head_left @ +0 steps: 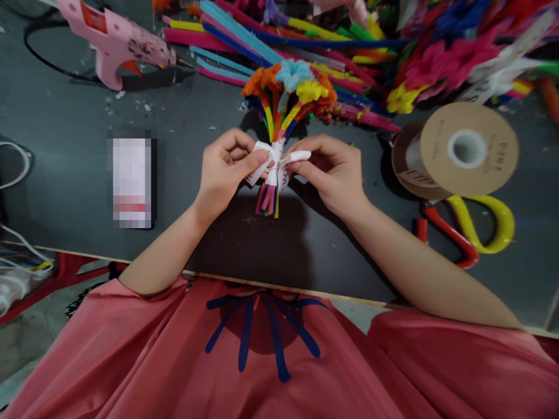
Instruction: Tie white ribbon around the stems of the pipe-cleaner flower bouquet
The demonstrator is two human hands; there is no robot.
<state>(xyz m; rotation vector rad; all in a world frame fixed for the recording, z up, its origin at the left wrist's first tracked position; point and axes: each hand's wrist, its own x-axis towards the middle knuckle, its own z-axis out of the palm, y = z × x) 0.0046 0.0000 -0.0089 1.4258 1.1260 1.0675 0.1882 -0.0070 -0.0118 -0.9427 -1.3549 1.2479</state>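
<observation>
A small bouquet of pipe-cleaner flowers (293, 74) lies in front of me, its orange, light blue and yellow blooms pointing away and its cut stems (267, 201) toward me. White printed ribbon (274, 166) is wrapped and tied around the stems, with loops out to both sides. My left hand (229, 166) pinches the left part of the ribbon between thumb and fingers. On the other side, my right hand (329, 171) grips the right loop the same way. Part of the knot is hidden behind my left thumb.
A pink hot glue gun (126, 43) lies at the upper left, above a blurred-out box (131, 183). Loose pipe cleaners (271, 35) spread across the back. To the right are a ribbon spool (493, 157) and red-and-yellow-handled scissors (502, 227). The table edge (279, 286) runs before me.
</observation>
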